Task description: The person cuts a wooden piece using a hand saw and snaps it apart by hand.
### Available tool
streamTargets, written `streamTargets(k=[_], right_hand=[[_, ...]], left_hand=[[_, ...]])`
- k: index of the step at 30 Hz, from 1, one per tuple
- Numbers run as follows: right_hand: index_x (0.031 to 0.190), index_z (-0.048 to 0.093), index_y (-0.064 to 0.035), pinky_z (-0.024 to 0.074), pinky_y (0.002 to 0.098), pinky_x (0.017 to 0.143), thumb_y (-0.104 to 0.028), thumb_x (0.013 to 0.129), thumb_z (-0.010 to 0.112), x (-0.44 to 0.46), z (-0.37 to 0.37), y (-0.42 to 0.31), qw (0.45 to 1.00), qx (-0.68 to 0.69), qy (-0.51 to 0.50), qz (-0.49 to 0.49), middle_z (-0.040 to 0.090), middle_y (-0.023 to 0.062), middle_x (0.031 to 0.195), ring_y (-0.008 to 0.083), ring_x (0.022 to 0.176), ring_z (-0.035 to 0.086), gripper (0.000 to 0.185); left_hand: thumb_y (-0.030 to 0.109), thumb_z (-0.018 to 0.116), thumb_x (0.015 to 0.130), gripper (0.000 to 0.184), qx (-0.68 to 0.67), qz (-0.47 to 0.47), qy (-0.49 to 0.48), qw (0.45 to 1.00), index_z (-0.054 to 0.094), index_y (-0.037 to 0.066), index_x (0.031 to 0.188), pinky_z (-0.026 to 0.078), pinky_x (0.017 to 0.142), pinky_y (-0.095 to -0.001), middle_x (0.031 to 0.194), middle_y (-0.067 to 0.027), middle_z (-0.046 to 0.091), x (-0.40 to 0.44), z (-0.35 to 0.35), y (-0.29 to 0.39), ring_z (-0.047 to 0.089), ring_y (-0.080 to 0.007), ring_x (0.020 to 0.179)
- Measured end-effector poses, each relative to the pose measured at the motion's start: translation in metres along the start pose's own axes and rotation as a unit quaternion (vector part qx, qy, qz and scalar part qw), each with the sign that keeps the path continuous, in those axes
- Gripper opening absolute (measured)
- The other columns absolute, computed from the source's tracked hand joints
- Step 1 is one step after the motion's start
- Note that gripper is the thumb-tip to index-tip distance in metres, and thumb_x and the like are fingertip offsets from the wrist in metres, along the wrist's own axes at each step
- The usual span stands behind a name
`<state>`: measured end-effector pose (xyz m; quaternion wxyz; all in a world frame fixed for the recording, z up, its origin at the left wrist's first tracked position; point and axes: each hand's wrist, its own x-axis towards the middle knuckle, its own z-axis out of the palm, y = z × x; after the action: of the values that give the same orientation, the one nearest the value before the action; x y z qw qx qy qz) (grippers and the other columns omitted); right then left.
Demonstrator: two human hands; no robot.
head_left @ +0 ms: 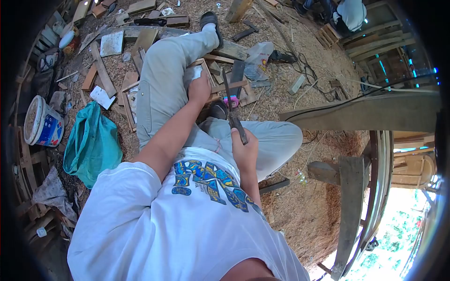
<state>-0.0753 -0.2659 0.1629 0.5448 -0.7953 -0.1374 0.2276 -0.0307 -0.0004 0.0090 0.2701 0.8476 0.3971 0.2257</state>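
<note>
My left hand is closed over the near side of a small wooden frame with a pale panel, beside my bent leg; its fingers are partly hidden. My right hand is wrapped round the dark handle of a long, narrow-bladed tool, whose tip points away from me. Whether it is a knife, a file or a chisel I cannot tell. The blade stands apart from the frame, to its right. Past the blade, a pink ring-shaped thing lies by wooden strips.
A teal bag and a white bucket stand on my left. Wood offcuts litter the sawdust-covered ground. On the right are a thick beam and cables. Another person is at the far upper right.
</note>
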Motion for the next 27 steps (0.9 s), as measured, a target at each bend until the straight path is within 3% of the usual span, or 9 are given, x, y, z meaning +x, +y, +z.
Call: streamTargets(k=[3, 6, 11, 13, 14, 17, 19, 22, 27], right_hand=[[0.078, 0.063, -0.0052, 0.0324, 0.0285, 0.048, -0.023, 0.104, 0.069, 0.017, 0.008, 0.006, 0.996, -0.052, -0.002, -0.076, 0.048, -0.0062, 0.059, 0.0045, 0.052, 0.042, 0.032], [0.075, 0.059, -0.0067, 0.0309, 0.0289, 0.049, -0.028, 0.106, 0.067, 0.034, 0.012, 0.008, 0.991, -0.083, -0.006, -0.102, 0.046, -0.0065, 0.06, 0.0044, 0.054, 0.04, 0.038], [0.073, 0.054, -0.0092, 0.0307, 0.0284, 0.048, -0.034, 0.111, 0.059, 0.061, 0.017, 0.021, 0.997, -0.062, -0.021, -0.046, 0.047, -0.0065, 0.06, 0.0043, 0.053, 0.04, 0.046], [0.079, 0.059, 0.0003, 0.0359, 0.0353, 0.054, -0.03, 0.106, 0.065, 0.068, 0.017, 0.025, 0.999, -0.013, -0.027, -0.033, 0.046, 0.0039, 0.061, 0.01, 0.061, 0.04, 0.041], [0.079, 0.059, 0.0003, 0.0359, 0.0353, 0.054, -0.03, 0.106, 0.065, 0.07, 0.016, 0.028, 0.999, -0.014, -0.029, -0.028, 0.046, 0.0039, 0.061, 0.01, 0.061, 0.04, 0.041], [0.078, 0.058, -0.0002, 0.0347, 0.035, 0.054, -0.028, 0.106, 0.064, 0.076, 0.018, 0.035, 0.999, -0.001, -0.047, -0.013, 0.047, 0.0031, 0.061, 0.0092, 0.061, 0.04, 0.04], [0.078, 0.057, -0.0006, 0.0334, 0.0346, 0.053, -0.025, 0.105, 0.064, 0.076, 0.023, 0.037, 0.999, 0.013, -0.04, 0.002, 0.047, 0.002, 0.061, 0.0085, 0.061, 0.039, 0.037], [0.078, 0.057, 0.0, 0.033, 0.0337, 0.053, -0.021, 0.105, 0.063, 0.073, 0.023, 0.039, 0.999, 0.015, -0.045, 0.01, 0.046, 0.0011, 0.061, 0.008, 0.061, 0.039, 0.035], [0.079, 0.056, -0.0022, 0.0335, 0.0301, 0.05, -0.019, 0.106, 0.058, 0.068, 0.02, 0.033, 0.997, 0.029, -0.06, 0.025, 0.048, -0.0005, 0.061, 0.007, 0.056, 0.041, 0.032]], left_hand=[[0.026, 0.055, 0.105, 0.018, -0.008, 0.005, 0.013, 1.0, 0.057, 0.009, 0.11, 0.056, 0.071, -0.0631, 0.078, -0.0274, 0.07, 0.001, 0.005, -0.002, 0.071, -0.0499, 0.076], [0.023, 0.059, 0.102, 0.016, -0.007, 0.011, 0.005, 1.0, 0.059, 0.01, 0.11, 0.057, 0.07, -0.0618, 0.076, -0.026, 0.07, -0.002, 0.004, 0.005, 0.072, -0.0482, 0.075], [0.025, 0.06, 0.102, 0.018, 0.005, 0.0, -0.051, 0.999, 0.059, 0.01, 0.112, 0.056, 0.069, -0.0618, 0.077, -0.0248, 0.071, -0.004, -0.008, 0.021, 0.072, -0.0485, 0.076], [0.024, 0.062, 0.102, 0.02, 0.011, -0.036, -0.026, 0.999, 0.059, 0.007, 0.112, 0.057, 0.074, -0.0609, 0.082, -0.0253, 0.071, -0.004, -0.01, 0.023, 0.071, -0.0484, 0.08], [0.024, 0.062, 0.102, 0.02, 0.013, -0.04, -0.029, 0.999, 0.059, 0.007, 0.112, 0.057, 0.074, -0.0609, 0.082, -0.0253, 0.071, -0.003, -0.006, 0.019, 0.071, -0.0484, 0.08], [0.024, 0.065, 0.101, 0.025, -0.034, 0.003, 0.027, 0.999, 0.062, 0.006, 0.118, 0.054, 0.085, -0.0578, 0.1, -0.025, 0.07, 0.002, -0.001, 0.009, 0.068, -0.0455, 0.097], [0.021, 0.068, 0.097, 0.031, 0.042, -0.005, 0.01, 0.999, 0.062, 0.006, 0.123, 0.049, 0.099, -0.0552, 0.123, -0.0231, 0.064, 0.002, -0.01, 0.017, 0.059, -0.0403, 0.118], [0.021, 0.069, 0.096, 0.041, 0.089, 0.022, 0.082, 0.992, 0.061, 0.005, 0.133, 0.044, 0.105, -0.0562, 0.139, -0.0202, 0.056, 0.006, -0.005, 0.017, 0.051, -0.0393, 0.131], [0.023, 0.066, 0.098, 0.056, 0.065, 0.033, 0.093, 0.993, 0.051, 0.001, 0.147, 0.04, 0.111, -0.0588, 0.154, -0.0228, 0.046, 0.02, 0.006, 0.02, 0.043, -0.0423, 0.142]])
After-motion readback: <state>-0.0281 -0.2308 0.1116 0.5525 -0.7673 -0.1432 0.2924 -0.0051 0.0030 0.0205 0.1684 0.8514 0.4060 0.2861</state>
